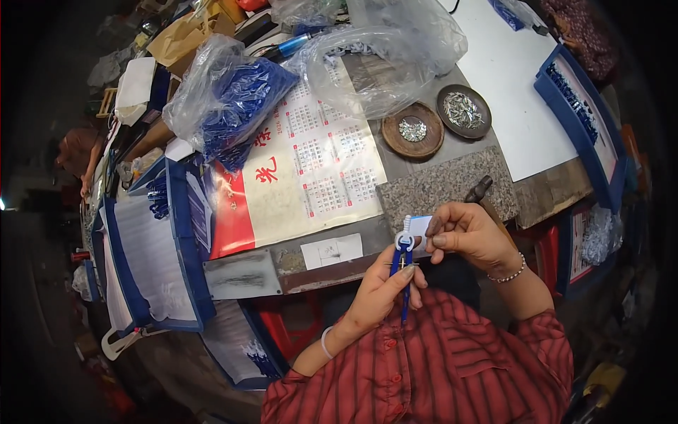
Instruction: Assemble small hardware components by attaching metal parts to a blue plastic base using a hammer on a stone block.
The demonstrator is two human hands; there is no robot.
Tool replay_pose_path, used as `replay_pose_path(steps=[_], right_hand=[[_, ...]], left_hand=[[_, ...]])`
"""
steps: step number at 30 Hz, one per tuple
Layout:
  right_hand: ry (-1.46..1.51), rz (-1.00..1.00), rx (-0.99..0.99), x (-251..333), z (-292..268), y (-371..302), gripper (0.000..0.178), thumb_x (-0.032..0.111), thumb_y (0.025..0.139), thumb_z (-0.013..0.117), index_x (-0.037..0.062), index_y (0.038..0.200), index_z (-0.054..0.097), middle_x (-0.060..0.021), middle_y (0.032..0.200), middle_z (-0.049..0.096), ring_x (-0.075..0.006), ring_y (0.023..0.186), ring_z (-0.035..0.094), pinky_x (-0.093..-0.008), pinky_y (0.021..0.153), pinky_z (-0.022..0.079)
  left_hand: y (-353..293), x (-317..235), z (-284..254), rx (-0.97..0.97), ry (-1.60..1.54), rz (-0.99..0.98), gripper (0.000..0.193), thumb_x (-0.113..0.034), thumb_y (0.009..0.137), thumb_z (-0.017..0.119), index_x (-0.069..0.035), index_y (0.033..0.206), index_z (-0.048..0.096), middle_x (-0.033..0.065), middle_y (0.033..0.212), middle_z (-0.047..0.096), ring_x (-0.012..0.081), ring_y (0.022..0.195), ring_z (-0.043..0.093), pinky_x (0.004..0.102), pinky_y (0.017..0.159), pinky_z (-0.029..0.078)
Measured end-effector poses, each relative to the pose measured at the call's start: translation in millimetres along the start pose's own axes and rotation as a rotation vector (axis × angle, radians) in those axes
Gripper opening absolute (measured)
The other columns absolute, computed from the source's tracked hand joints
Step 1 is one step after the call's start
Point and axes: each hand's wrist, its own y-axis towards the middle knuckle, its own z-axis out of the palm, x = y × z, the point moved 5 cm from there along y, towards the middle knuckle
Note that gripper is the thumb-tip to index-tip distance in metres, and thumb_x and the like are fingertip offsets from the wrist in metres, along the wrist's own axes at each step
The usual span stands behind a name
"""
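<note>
Close to my body, at the table's near edge, my left hand (388,284) is closed round a slim blue plastic piece (405,272) with a white ring-shaped head (405,242). A thin metal pin (393,263) lies crosswise through or against the blue piece; which of the two I cannot tell. My right hand (466,237) is just to the right, thumb and fingers pinched together. Anything between those fingertips is too small to make out. A pale blue and white flat piece (418,226) shows between the hands, partly covered by the right fingers.
Beyond the hands lies a granite slab (431,187) with a hammer (480,189). Two round dishes of small metal parts, one brown (393,141) and one dark (446,127), stand behind it. Blue trays (187,261) flank me. A bag of blue pieces (244,99) rests on a calendar sheet (282,205).
</note>
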Motion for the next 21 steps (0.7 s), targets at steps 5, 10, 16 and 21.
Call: replay_pose_path(steps=[5, 10, 16, 21], right_hand=[[0.228, 0.017, 0.102, -13, -4, 1, 0.012, 0.006, 0.088, 0.058, 0.0002, 0.097, 0.053, -0.0117, 0.089, 0.065, -0.0155, 0.072, 0.066, -0.0244, 0.065, 0.055], [0.366, 0.049, 0.107, -18, -3, 2, 0.012, 0.010, 0.090, 0.057, 0.0022, 0.097, 0.052, -0.0098, 0.090, 0.063, -0.0132, 0.074, 0.064, -0.0232, 0.064, 0.054], [0.453, 0.075, 0.100, -21, 1, 3, 0.011, 0.014, 0.092, 0.056, 0.0041, 0.096, 0.052, -0.0072, 0.090, 0.060, -0.0105, 0.071, 0.060, -0.0228, 0.060, 0.050], [0.441, 0.089, 0.116, -25, -1, 2, 0.010, 0.013, 0.091, 0.057, 0.0043, 0.093, 0.052, -0.0061, 0.085, 0.061, -0.0097, 0.068, 0.059, -0.0218, 0.060, 0.049]], left_hand=[[0, -2, 3, -0.006, 0.009, -0.008, 0.042, -0.015, 0.097, 0.045, -0.003, 0.134, 0.032, 0.0084, 0.086, 0.058, 0.0139, 0.062, 0.059, 0.0234, 0.059, 0.049], [0, 0, 2, 0.004, 0.015, 0.000, 0.041, -0.014, 0.097, 0.045, -0.003, 0.134, 0.031, 0.0087, 0.086, 0.058, 0.0140, 0.062, 0.059, 0.0238, 0.059, 0.049], [0, 1, 2, -0.005, 0.010, 0.001, 0.042, -0.015, 0.097, 0.045, -0.002, 0.134, 0.030, 0.0086, 0.086, 0.058, 0.0138, 0.062, 0.059, 0.0238, 0.059, 0.049], [0, 1, 2, -0.006, 0.022, -0.002, 0.042, -0.016, 0.097, 0.045, -0.002, 0.134, 0.032, 0.0086, 0.086, 0.058, 0.0135, 0.062, 0.059, 0.0235, 0.059, 0.049]])
